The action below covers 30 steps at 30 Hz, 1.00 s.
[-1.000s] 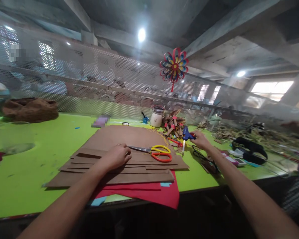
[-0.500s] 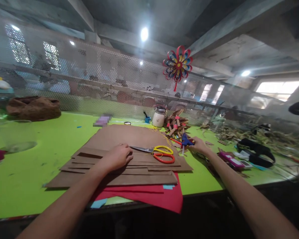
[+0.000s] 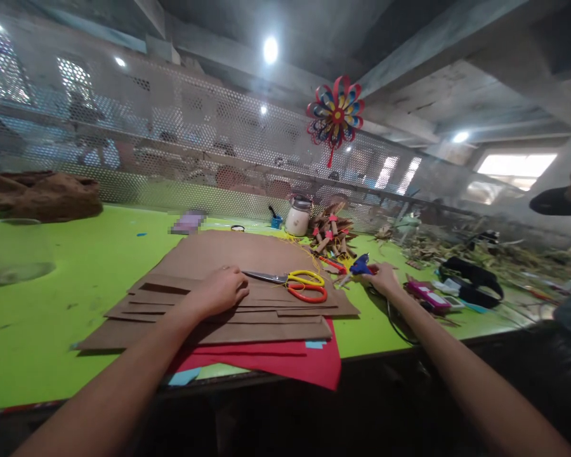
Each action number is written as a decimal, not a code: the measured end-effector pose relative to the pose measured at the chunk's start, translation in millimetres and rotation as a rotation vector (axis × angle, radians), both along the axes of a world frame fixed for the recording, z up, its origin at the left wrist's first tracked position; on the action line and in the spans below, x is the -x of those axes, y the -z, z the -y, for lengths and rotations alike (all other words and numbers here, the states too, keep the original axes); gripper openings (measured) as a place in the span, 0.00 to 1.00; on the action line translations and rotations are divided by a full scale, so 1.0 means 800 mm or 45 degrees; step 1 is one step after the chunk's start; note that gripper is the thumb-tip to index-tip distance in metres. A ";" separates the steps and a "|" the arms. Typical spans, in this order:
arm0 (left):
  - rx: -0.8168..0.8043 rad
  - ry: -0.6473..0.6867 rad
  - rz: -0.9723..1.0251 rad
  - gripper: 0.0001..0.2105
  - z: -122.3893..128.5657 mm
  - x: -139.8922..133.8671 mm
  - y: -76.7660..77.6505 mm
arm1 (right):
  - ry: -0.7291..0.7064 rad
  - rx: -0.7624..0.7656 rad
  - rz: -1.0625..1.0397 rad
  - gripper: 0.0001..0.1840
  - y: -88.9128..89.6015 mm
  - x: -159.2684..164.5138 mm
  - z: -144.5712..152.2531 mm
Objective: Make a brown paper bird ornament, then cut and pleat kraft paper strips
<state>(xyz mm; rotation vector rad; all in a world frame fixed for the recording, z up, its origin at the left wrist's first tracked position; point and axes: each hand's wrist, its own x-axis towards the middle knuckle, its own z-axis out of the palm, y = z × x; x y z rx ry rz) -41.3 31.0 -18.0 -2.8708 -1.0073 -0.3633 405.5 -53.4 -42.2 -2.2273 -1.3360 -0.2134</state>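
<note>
My left hand rests on a stack of brown paper sheets, fingers loosely bent, gripping nothing that I can see. Just beside its fingertips is the tip of a pair of scissors with one yellow and one orange handle loop, lying on the paper. Out to the right, my right hand is closed round a blue glue gun; a dark cord trails below. Red paper sticks out from under the brown stack at the table's front.
Behind the stack stand a white jar, a small blue pot and a heap of brown paper rolls. A magenta device and a black strap lie at right. A brown cloth bundle sits far left.
The glue gun has turned in my right hand: it tilted down before and now lies closer to level. My left hand stays on the paper. The view has shifted slightly.
</note>
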 end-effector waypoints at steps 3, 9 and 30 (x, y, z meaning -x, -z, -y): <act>-0.006 -0.004 0.011 0.14 0.001 0.001 0.000 | 0.040 -0.045 0.019 0.17 -0.019 -0.024 -0.002; 0.015 -0.023 0.016 0.14 0.001 0.001 -0.001 | 0.082 0.038 0.008 0.14 -0.036 -0.070 0.000; -0.019 0.000 -0.022 0.14 0.001 0.001 -0.001 | -0.003 0.263 0.193 0.20 -0.025 -0.004 0.016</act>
